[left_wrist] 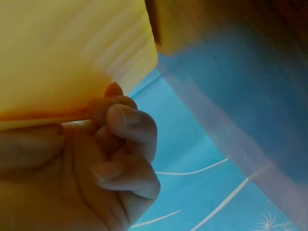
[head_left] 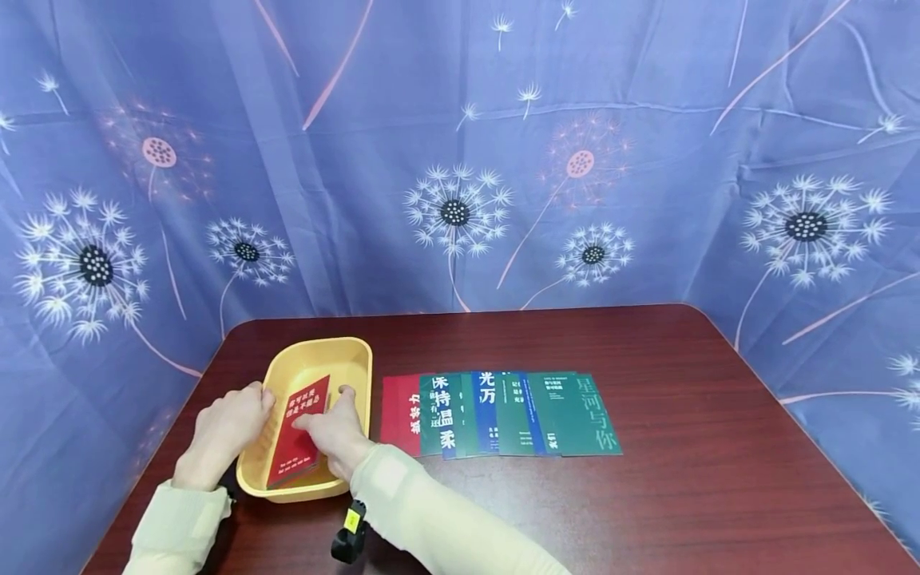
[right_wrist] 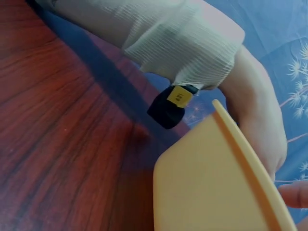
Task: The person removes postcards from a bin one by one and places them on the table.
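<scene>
A yellow plastic tub (head_left: pixel 305 363) stands at the left of the table. My left hand (head_left: pixel 226 423) grips its left rim; the left wrist view shows the curled fingers (left_wrist: pixel 132 122) at the edge of the tub (left_wrist: pixel 53 53). Inside leans a red booklet (head_left: pixel 293 447) with white lettering, tilted against the tub. Reaching over the right rim, my right hand (head_left: pixel 338 431) pinches the booklet's right edge, its thumb across the cover. In the right wrist view the tub wall (right_wrist: pixel 207 178) hides most of that hand (right_wrist: pixel 262 120).
Right of the tub lies an overlapping row of several booklets, from a red one (head_left: pixel 398 407) through a blue one (head_left: pixel 486 415) to a green one (head_left: pixel 592 415). The dark wooden table (head_left: pixel 690 447) extends to the right. A blue dandelion-patterned curtain (head_left: pixel 374 160) hangs behind it.
</scene>
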Demonstrator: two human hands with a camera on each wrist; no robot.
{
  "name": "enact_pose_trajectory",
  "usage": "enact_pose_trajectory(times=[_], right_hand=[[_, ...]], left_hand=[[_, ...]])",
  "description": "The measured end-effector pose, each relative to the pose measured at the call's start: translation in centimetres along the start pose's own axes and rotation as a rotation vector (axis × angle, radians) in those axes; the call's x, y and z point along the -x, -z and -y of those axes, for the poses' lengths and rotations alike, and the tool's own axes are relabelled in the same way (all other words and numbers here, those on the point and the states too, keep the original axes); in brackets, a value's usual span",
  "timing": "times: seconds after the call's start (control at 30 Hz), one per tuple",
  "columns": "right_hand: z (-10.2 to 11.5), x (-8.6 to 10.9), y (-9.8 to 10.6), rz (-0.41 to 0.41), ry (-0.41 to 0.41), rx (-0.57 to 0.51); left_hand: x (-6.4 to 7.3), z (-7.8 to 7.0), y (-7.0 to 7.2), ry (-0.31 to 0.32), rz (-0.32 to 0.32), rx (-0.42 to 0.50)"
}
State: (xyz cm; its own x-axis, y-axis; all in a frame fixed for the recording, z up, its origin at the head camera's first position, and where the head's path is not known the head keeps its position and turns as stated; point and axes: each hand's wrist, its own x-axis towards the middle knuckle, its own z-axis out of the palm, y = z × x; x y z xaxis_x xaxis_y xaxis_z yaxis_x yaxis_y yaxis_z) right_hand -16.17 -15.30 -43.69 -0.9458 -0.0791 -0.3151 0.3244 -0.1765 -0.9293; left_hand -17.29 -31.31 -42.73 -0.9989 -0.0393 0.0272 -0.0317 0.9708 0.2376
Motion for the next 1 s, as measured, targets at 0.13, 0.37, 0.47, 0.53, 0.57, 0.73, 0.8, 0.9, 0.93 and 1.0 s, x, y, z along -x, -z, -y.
enact_pose_trajectory(times=[0.13, 0.37, 0.47, 0.53, 0.57, 0.73, 0.8, 0.9, 0.93, 1.0], right_hand=[[-0.1, 0.1, -0.1, 0.006, 0.038, 0.077], [-0.1, 0.6, 0.1, 0.002, 0.111, 0.237], [-0.1, 0.8, 0.2, 0.002, 0.134, 0.274], [-0.1, 0.9, 0.2, 0.003, 0.142, 0.288], [-0.1, 0.9, 0.2, 0.004, 0.144, 0.293], [0.2, 1.0, 0.3, 0.015, 0.126, 0.272], [0.4, 1.1, 0.4, 0.026, 0.117, 0.254], [0.6, 1.2, 0.5, 0.054, 0.118, 0.224], [0.7, 1.3, 0.6, 0.068, 0.118, 0.210], [1.0, 1.3, 0.8, 0.098, 0.117, 0.191]], left_hand=[[-0.1, -0.1, 0.0, -0.013, -0.004, 0.008], [0.0, -0.2, 0.1, -0.010, -0.003, 0.011], [0.0, -0.1, 0.1, -0.009, 0.000, 0.010], [0.0, -0.1, 0.0, -0.010, -0.003, 0.010], [0.0, -0.1, 0.0, -0.011, -0.007, 0.010], [-0.1, 0.0, 0.0, -0.016, -0.017, 0.007], [-0.1, 0.0, 0.0, -0.016, -0.015, 0.003], [0.0, 0.0, 0.1, -0.012, -0.006, 0.001], [0.0, 0.0, 0.1, -0.011, -0.002, -0.001], [0.0, 0.0, 0.1, -0.008, 0.003, -0.003]])
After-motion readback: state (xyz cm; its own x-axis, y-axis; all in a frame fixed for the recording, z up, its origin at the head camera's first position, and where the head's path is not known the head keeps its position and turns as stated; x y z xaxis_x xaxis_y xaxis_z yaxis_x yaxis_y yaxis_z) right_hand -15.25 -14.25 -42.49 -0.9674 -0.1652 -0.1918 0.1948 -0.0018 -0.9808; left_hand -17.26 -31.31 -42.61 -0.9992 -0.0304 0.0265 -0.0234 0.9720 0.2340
